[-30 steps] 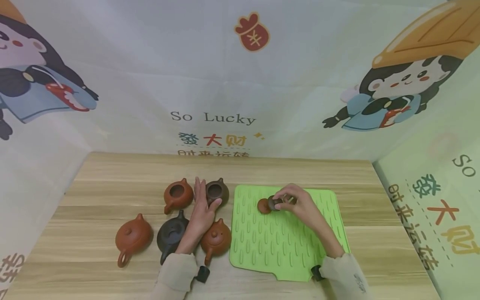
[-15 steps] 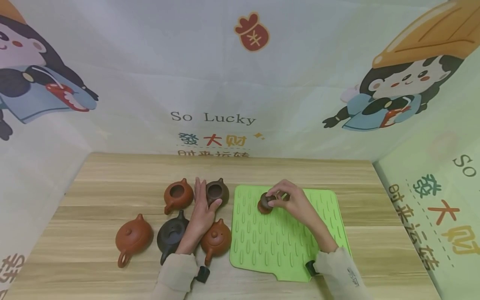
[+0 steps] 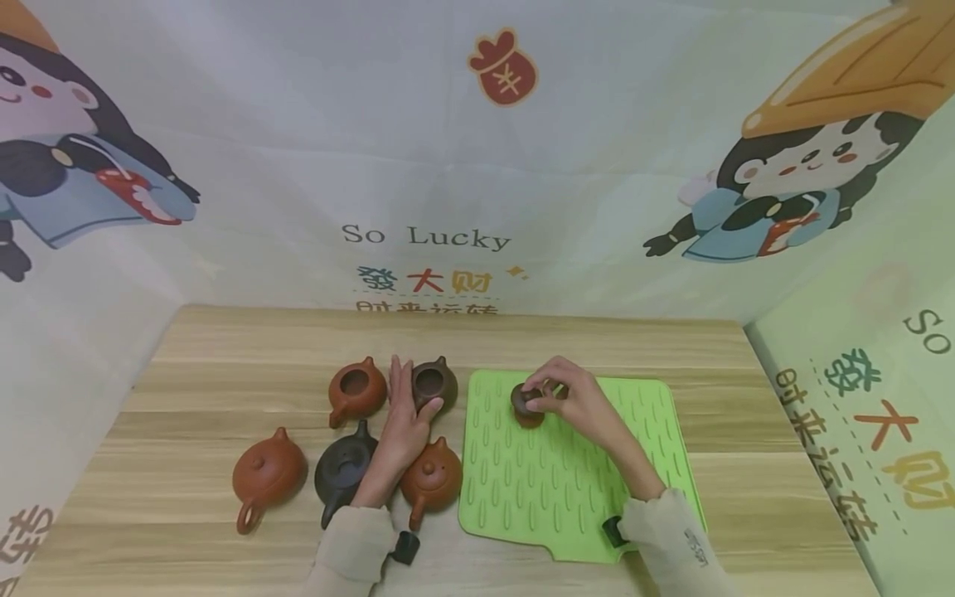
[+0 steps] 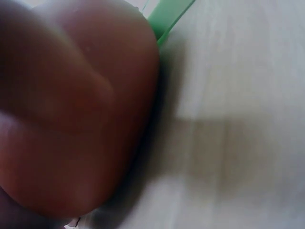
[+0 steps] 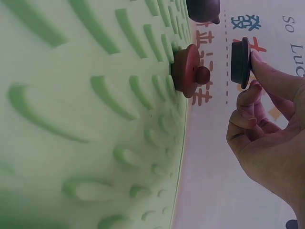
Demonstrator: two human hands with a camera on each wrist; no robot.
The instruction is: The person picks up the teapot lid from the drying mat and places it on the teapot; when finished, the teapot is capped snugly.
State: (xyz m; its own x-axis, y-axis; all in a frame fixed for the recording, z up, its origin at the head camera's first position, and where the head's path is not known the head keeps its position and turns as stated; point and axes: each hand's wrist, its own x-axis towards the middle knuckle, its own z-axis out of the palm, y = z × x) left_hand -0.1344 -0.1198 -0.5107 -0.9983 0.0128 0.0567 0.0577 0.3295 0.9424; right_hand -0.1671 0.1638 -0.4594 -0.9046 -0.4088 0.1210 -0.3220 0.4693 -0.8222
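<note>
My right hand (image 3: 573, 404) pinches a dark brown teapot lid (image 5: 241, 63) by its top, above the green mat. In the right wrist view a reddish-brown lid (image 5: 189, 71) with a round knob sits on the mat, apart from the held lid. My left hand (image 3: 405, 424) rests against a dark brown lidless teapot (image 3: 448, 386), fingers stretched out along its left side and thumb at its near side. To the left of those fingers stands a reddish-brown lidless teapot (image 3: 369, 383). A rounded reddish-brown shape (image 4: 109, 129) fills much of the left wrist view, blurred.
A ridged green mat (image 3: 515, 497) lies right of the teapots on the wooden table (image 3: 753, 464). Nearer stand a lidded reddish teapot (image 3: 279, 473), a black teapot (image 3: 339, 473) partly behind my left forearm, and another lidded reddish teapot (image 3: 438, 474). Printed cloth walls (image 3: 418, 174) enclose the table.
My right hand has carried the dark lid leftward, from beside the reddish lid to over it in the head view. The left hand keeps its place at the dark brown teapot.
</note>
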